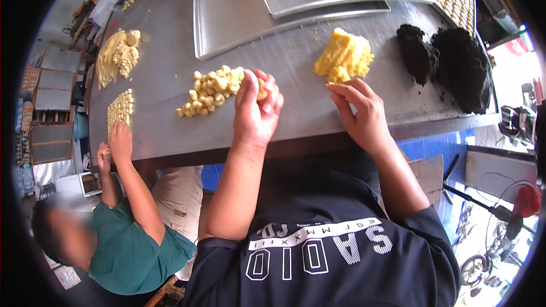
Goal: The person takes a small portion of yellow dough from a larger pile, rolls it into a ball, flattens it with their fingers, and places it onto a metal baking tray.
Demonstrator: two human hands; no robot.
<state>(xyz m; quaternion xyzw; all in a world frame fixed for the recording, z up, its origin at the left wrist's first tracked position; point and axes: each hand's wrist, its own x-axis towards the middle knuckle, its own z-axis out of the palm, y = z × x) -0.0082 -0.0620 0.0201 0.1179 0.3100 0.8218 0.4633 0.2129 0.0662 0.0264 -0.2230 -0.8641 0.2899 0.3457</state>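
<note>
fingers (pixel 275 99), left hand (pixel 253 120): curled round one pale dough piece (pixel 262 90), beside the heap of dough balls (pixel 211 90) on the table (pixel 170 133); a light, even cup would likely avoid dents. fingers, right hand (pixel 362 111): thumb and forefinger close together at the near edge of the yellow mound (pixel 344 54); whether anything is pinched, cannot tell; small, like-sized pinches seem best. larger dark mass (pixel 463 68): farther right, best kept apart.

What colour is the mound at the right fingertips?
The mound is yellow; clearest in head view.
</note>
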